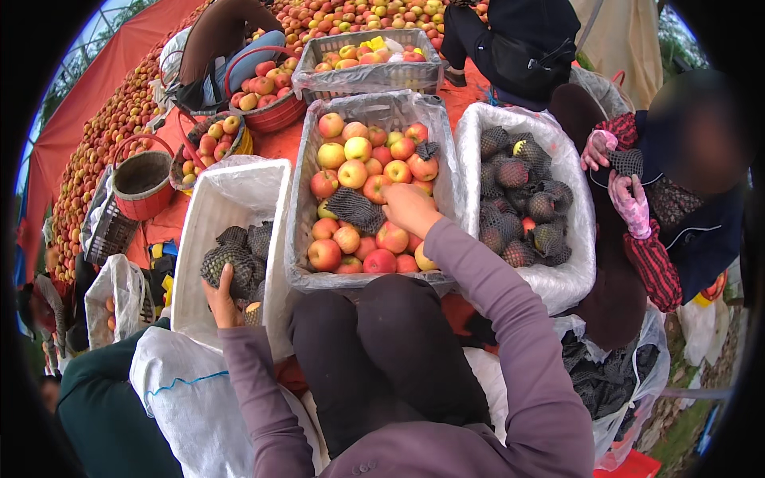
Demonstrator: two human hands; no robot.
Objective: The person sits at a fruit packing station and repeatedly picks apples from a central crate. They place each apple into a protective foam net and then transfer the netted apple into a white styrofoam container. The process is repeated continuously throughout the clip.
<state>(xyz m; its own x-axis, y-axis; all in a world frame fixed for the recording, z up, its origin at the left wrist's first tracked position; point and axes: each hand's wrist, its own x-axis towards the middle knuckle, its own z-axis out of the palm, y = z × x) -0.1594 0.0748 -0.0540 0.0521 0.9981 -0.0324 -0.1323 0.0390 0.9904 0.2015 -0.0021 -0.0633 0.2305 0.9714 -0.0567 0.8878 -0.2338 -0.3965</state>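
Note:
In the white crate (185,275) on the left, my left hand (222,303) is closed round an apple in a black foam net (217,264). Other netted apples lie against it. My right hand (411,210) reaches into the lined grey crate (296,231) in front of my knees, its fingers drawn together beside a red-yellow apple (376,189). Just left of those fingertips lies a dark foam net sleeve (356,210); whether they grip it is hidden. Bare red and yellow apples (352,175) fill this crate, and a small dark net piece (428,150) rests among them.
A lined white crate (580,239) of netted apples stands right; beside it a co-worker's gloved hands (621,175) hold a foam net. Red baskets (143,199), another apple crate (303,76) and an apple heap (119,171) lie beyond. A bag of dark nets (606,374) sits lower right.

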